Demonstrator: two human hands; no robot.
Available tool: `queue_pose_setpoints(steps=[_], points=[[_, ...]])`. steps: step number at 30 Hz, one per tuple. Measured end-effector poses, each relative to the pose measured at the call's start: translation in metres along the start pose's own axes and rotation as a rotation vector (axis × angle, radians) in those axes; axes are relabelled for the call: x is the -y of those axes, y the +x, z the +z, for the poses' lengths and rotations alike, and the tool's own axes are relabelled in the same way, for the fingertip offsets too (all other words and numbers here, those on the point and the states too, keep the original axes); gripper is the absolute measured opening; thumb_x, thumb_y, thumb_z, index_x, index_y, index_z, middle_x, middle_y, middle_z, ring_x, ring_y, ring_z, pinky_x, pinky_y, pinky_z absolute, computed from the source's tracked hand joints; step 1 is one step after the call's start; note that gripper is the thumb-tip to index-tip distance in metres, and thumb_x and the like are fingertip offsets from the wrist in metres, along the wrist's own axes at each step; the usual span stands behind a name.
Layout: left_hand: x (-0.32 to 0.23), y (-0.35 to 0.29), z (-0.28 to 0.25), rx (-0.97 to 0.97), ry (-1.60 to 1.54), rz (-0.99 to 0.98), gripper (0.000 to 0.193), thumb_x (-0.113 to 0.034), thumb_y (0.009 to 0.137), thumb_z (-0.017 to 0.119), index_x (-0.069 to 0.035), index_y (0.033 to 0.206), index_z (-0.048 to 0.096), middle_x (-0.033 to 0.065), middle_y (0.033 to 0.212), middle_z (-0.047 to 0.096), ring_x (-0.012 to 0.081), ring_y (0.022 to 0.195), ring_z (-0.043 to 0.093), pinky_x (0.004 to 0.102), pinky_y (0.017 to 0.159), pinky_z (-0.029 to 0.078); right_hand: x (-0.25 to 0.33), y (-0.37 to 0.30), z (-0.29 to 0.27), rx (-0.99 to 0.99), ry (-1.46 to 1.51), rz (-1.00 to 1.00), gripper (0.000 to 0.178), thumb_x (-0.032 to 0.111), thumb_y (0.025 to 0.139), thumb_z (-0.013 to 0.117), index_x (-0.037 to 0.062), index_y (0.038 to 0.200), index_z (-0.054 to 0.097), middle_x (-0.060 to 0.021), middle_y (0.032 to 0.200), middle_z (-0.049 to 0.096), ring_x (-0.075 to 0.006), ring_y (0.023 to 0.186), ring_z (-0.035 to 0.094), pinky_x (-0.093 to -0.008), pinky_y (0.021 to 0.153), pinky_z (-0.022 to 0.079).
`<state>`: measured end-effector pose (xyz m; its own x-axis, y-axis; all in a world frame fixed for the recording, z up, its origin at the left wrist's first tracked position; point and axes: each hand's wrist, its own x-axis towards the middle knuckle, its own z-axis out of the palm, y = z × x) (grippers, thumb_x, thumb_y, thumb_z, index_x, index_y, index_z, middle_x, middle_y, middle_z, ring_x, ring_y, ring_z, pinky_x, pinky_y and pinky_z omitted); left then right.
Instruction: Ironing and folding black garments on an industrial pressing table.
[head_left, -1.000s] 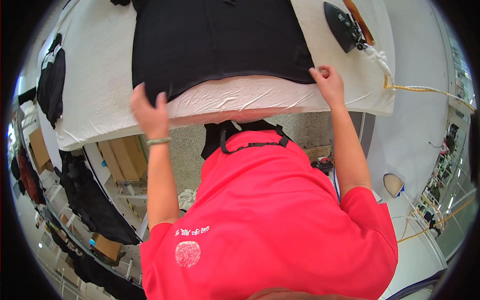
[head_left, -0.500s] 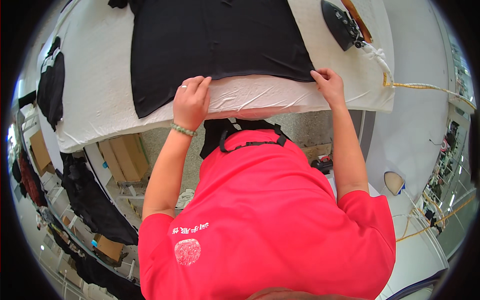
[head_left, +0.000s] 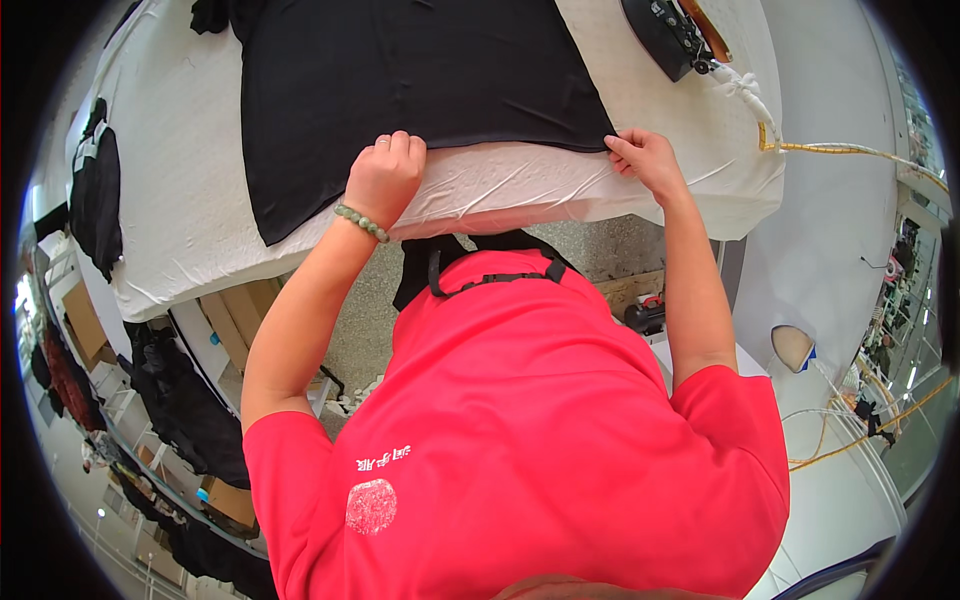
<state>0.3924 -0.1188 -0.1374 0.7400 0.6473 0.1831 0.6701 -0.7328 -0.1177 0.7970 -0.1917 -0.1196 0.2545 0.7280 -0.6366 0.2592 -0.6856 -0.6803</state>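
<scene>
A black garment [head_left: 410, 85] lies spread on a white padded ironing table [head_left: 180, 170], its hem toward me. My left hand [head_left: 388, 172], with a ring and a green bead bracelet at its wrist, is closed on the hem left of the middle; its fingertips are hidden. At the hem's right corner, my right hand [head_left: 648, 162] pinches the cloth between thumb and fingers. The garment's left corner hangs loose beside my left forearm, near the table's front edge. A dark iron [head_left: 660, 38] stands on the table beyond my right hand.
A white-wrapped hose [head_left: 740, 92] and a yellow-white cord [head_left: 835, 149] run from the iron past the table's right edge. Another black garment [head_left: 96, 205] lies at the left edge. Dark clothes [head_left: 185, 400] hang lower left; cardboard boxes [head_left: 240, 315] stand under the table.
In view, the garment, iron and both hands have shifted slightly left. My left hand has turned, its fingers now curled more tightly at the hem. My right hand still pinches the corner.
</scene>
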Motion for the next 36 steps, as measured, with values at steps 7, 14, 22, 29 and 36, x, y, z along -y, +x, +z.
queue_pose_setpoints(steps=[7,14,22,29,36], points=[[0.015,0.012,-0.005,-0.001,-0.020,0.121,0.005,-0.015,0.081,0.064,-0.013,0.084,0.061,0.0018,0.082,0.058,0.0165,0.076,0.064,0.0288,0.065,0.054,0.007,0.002,-0.008,0.082,-0.013,0.037,0.027,0.027,0.097,0.073,-0.0001,0.096,0.071,-0.0043,0.082,0.071,-0.0111,0.068,0.064,-0.0268,0.065,0.053],[0.022,0.006,-0.013,0.064,-0.109,0.277,0.007,-0.013,0.080,0.063,-0.011,0.085,0.059,0.0034,0.082,0.057,0.0182,0.080,0.064,0.0299,0.068,0.054,0.001,0.002,-0.021,0.068,-0.064,-0.071,0.028,0.027,0.098,0.072,-0.0010,0.095,0.071,-0.0048,0.081,0.071,-0.0119,0.068,0.065,-0.0274,0.064,0.054],[0.009,-0.014,-0.024,0.071,-0.068,0.184,0.012,-0.013,0.081,0.065,-0.009,0.093,0.064,0.0045,0.087,0.060,0.0190,0.083,0.064,0.0319,0.073,0.054,-0.014,0.012,-0.003,-0.032,-0.264,-0.184,0.024,0.025,0.095,0.075,0.0008,0.097,0.071,-0.0045,0.079,0.070,-0.0116,0.067,0.064,-0.0288,0.064,0.053],[0.018,-0.063,-0.042,-0.149,-0.258,-0.237,0.029,-0.012,0.087,0.070,-0.005,0.115,0.068,0.0074,0.108,0.068,0.0253,0.099,0.068,0.0376,0.086,0.053,0.025,-0.027,0.029,-0.527,-0.744,-0.497,0.021,0.024,0.092,0.077,0.0064,0.102,0.072,-0.0068,0.093,0.072,-0.0189,0.075,0.068,-0.0325,0.068,0.055],[0.099,-0.179,-0.015,-0.202,0.106,-1.138,0.031,-0.028,0.091,0.076,-0.004,0.109,0.069,0.0128,0.106,0.068,0.0304,0.101,0.066,0.0439,0.090,0.052,0.072,-0.042,0.178,-0.060,-0.711,-1.276,0.051,0.030,0.088,0.075,0.0089,0.133,0.065,-0.0098,0.132,0.064,-0.0271,0.122,0.061,-0.0435,0.104,0.048]])
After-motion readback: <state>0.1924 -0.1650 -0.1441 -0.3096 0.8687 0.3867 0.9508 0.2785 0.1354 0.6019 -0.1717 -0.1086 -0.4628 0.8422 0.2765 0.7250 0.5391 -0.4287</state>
